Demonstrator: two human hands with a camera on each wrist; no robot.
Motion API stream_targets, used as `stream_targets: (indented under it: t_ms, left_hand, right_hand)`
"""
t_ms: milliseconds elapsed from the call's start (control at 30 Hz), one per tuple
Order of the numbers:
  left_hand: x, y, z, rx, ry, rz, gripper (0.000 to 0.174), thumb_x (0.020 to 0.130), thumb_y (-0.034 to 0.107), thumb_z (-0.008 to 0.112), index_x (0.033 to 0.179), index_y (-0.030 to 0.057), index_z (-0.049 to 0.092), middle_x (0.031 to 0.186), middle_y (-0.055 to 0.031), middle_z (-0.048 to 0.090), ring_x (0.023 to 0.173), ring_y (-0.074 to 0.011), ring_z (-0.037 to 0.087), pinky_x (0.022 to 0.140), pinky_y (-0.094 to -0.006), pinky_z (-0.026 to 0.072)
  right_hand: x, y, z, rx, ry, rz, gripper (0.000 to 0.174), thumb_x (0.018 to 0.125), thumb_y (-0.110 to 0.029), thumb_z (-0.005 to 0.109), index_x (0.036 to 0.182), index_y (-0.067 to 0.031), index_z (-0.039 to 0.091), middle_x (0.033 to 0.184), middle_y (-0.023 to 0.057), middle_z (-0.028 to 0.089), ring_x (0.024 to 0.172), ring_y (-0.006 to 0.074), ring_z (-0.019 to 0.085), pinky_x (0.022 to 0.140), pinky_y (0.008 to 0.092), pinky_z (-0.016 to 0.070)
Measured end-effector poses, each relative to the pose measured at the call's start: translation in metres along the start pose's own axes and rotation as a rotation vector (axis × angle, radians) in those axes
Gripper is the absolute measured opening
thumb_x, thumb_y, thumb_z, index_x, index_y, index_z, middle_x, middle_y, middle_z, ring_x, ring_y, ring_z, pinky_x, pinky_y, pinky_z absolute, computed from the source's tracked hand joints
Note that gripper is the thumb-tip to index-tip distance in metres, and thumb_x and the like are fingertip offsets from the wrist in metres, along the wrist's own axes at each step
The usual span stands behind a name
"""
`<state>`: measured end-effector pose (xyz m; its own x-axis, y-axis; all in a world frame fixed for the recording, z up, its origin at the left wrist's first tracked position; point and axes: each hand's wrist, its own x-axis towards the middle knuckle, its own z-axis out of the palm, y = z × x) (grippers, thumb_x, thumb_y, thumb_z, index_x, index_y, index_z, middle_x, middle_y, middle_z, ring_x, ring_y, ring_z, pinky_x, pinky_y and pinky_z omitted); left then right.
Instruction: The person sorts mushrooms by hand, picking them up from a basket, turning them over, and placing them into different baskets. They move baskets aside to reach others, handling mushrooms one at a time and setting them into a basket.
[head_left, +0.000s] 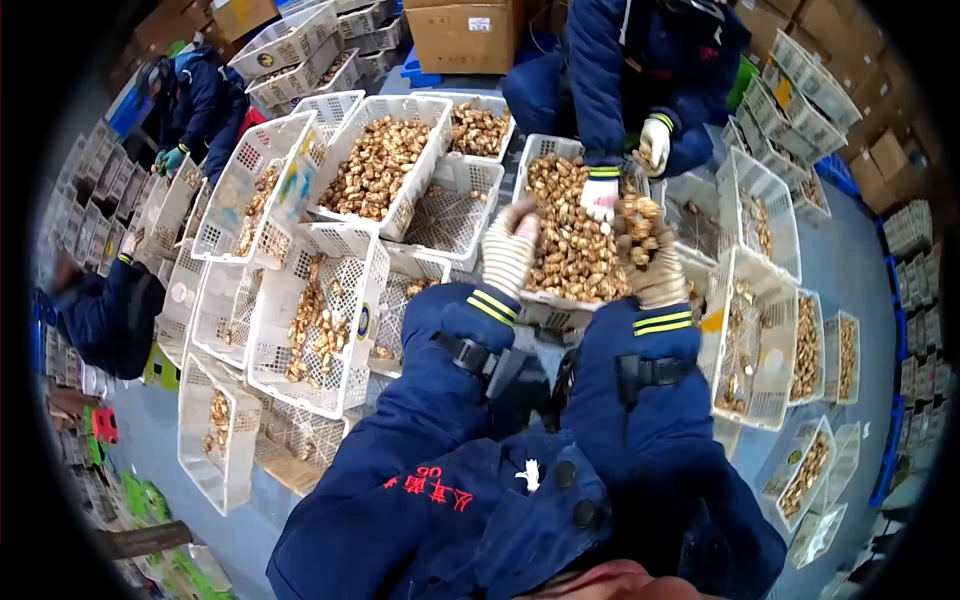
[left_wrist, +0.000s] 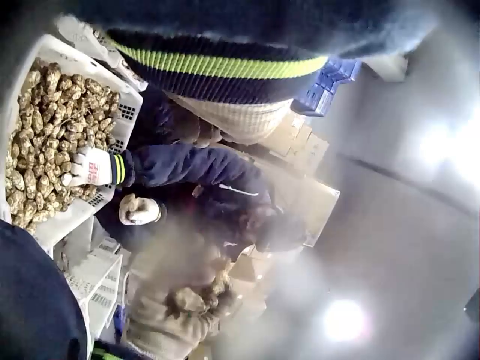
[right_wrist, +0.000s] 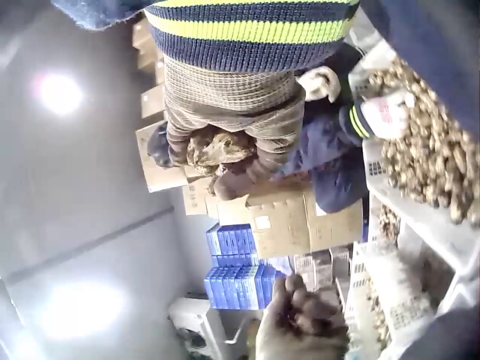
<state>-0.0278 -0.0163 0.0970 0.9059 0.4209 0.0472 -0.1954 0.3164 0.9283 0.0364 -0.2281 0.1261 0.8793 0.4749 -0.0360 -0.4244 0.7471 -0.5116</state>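
Note:
A white perforated crate (head_left: 545, 150) heaped with brown, pale-banded mushrooms (head_left: 578, 240) stands before me. My right hand (head_left: 655, 270), in a dirty knit glove, is raised at the crate's right side. Its fingers curl round a brown mushroom clump (right_wrist: 221, 148). My left hand (head_left: 512, 245), gloved too, is over the crate's left edge with its fingers bent; I cannot tell whether anything is in it. Across the crate, another person's white-gloved hand (head_left: 601, 195) reaches onto the heap, and that person's other hand (head_left: 655, 145) is beside it.
Crates with mushrooms stand close on the left (head_left: 380, 165) and right (head_left: 750, 350). The person opposite (head_left: 640, 80) leans in over the shared crate. More people work at far left. Cardboard boxes (head_left: 465, 35) and stacked crates (head_left: 800, 110) stand behind.

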Motion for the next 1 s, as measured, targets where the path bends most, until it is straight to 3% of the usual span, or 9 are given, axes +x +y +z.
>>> stream_targets:
  t_ms: [133,200,333,500,533,667,733,800,1000]
  left_hand:
    - [-0.005,0.005,-0.017,-0.198,0.107,-0.156,0.026,0.092,0.012,0.055,0.117,0.0054,0.058,0.093,-0.0028,0.064,0.065,-0.0084,0.057,0.058,-0.0225,0.0511]
    - [0.0,-0.012,-0.033,-0.264,0.107,-0.235,0.026,0.092,0.012,0.055,0.117,0.007,0.058,0.094,-0.0031,0.064,0.066,-0.0097,0.057,0.058,-0.0244,0.0514]
    - [0.011,-0.048,-0.062,-0.341,0.083,-0.343,0.028,0.09,0.011,0.056,0.118,0.0062,0.057,0.089,-0.005,0.063,0.062,-0.0137,0.056,0.052,-0.0249,0.048]
    - [0.02,-0.074,-0.081,-0.383,0.247,-0.482,0.031,0.084,0.004,0.054,0.115,0.0071,0.054,0.084,-0.0079,0.058,0.059,-0.0154,0.052,0.048,-0.026,0.0429]
    - [0.02,-0.074,-0.081,-0.39,0.204,-0.483,0.03,0.085,0.005,0.054,0.115,0.0078,0.055,0.084,-0.0075,0.059,0.059,-0.0152,0.052,0.048,-0.0259,0.0439]
    - [0.021,-0.076,-0.079,-0.427,0.073,-0.492,0.028,0.088,0.008,0.055,0.116,0.0068,0.054,0.086,-0.0073,0.06,0.061,-0.0158,0.054,0.048,-0.0252,0.0464]
    - [0.024,-0.077,-0.077,-0.4,0.057,-0.485,0.028,0.088,0.008,0.054,0.116,0.006,0.054,0.086,-0.0075,0.059,0.063,-0.0165,0.055,0.049,-0.025,0.0464]
    - [0.029,-0.074,-0.071,-0.301,0.085,-0.483,0.027,0.088,0.009,0.055,0.115,0.0058,0.053,0.086,-0.0082,0.058,0.065,-0.0169,0.055,0.053,-0.0264,0.0465]
    - [0.054,-0.084,-0.063,-0.249,0.078,-0.454,0.037,0.09,0.009,0.051,0.125,-0.0008,0.046,0.088,-0.0085,0.058,0.065,-0.0158,0.056,0.053,-0.0271,0.0485]
  right_hand:
    - [-0.081,-0.051,-0.034,-0.549,0.148,-0.076,0.061,0.085,-0.039,0.067,0.131,-0.0058,0.045,0.108,0.0077,0.061,0.099,0.0162,0.06,0.079,0.0278,0.054]
    - [-0.124,-0.052,-0.089,-0.603,0.468,-0.068,0.058,0.084,-0.037,0.068,0.129,-0.0065,0.046,0.099,0.005,0.061,0.091,0.0132,0.06,0.071,0.0237,0.0517]
    - [-0.221,-0.053,-0.195,-0.776,0.545,0.343,0.065,0.081,-0.036,0.07,0.132,-0.0049,0.045,0.094,0.0058,0.061,0.075,0.0164,0.057,0.065,0.0254,0.0459]
    - [-0.291,-0.049,-0.227,-1.906,0.682,0.801,0.067,0.076,-0.043,0.07,0.125,-0.0003,0.054,0.12,0.0227,0.059,0.108,0.0285,0.058,0.096,0.0356,0.0429]
    - [-0.283,-0.053,-0.238,-1.997,0.741,0.863,0.066,0.074,-0.044,0.069,0.123,-0.0018,0.056,0.122,0.0214,0.059,0.111,0.0311,0.057,0.099,0.0355,0.0421]
    - [-0.213,-0.085,-0.203,-1.979,0.626,0.436,0.046,0.081,-0.037,0.063,0.116,-0.0058,0.061,0.113,0.0198,0.063,0.104,0.033,0.06,0.094,0.0363,0.0452]
    - [-0.161,-0.108,-0.219,-2.279,0.349,0.124,0.043,0.084,-0.036,0.061,0.115,-0.0053,0.062,0.109,0.0204,0.065,0.102,0.0318,0.062,0.091,0.0363,0.0469]
    - [-0.089,-0.105,-0.161,-1.978,0.446,0.013,0.047,0.083,-0.038,0.061,0.118,-0.006,0.06,0.11,0.0211,0.064,0.102,0.0318,0.061,0.09,0.0355,0.0472]
    - [0.094,-0.044,-0.138,-2.109,0.084,0.181,0.046,0.08,-0.032,0.062,0.119,-0.0077,0.06,0.11,0.0209,0.064,0.104,0.0335,0.06,0.093,0.0378,0.0455]
